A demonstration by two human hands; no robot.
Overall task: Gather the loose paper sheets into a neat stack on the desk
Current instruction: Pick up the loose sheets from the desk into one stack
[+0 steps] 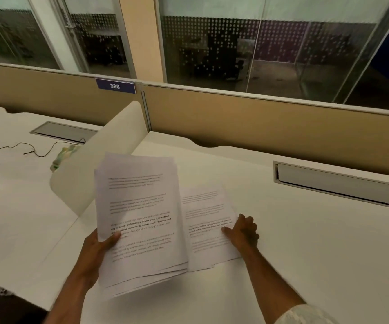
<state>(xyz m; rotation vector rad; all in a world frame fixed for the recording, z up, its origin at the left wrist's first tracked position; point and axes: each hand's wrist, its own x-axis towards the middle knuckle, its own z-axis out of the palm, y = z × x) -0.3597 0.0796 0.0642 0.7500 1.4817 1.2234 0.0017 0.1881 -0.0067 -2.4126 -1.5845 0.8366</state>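
Observation:
My left hand (pixel 100 247) grips a bundle of several printed sheets (pixel 139 206) by its left edge, thumb on top, and holds it raised and tilted above the white desk (pixel 305 242). The bundle's edges are uneven. To its right, a few printed sheets (pixel 207 230) lie flat on the desk, partly covered by the bundle. My right hand (pixel 242 231) rests on the right edge of these flat sheets, fingers curled and pressing the paper; whether it pinches a sheet I cannot tell.
A cream curved divider (pixel 90 164) stands left of the papers. A grey cable hatch (pixel 338 183) is set in the desk at right, another hatch (pixel 62 131) and a thin black cable (pixel 25 148) on the neighbouring desk. A tan partition (pixel 259 122) closes the back.

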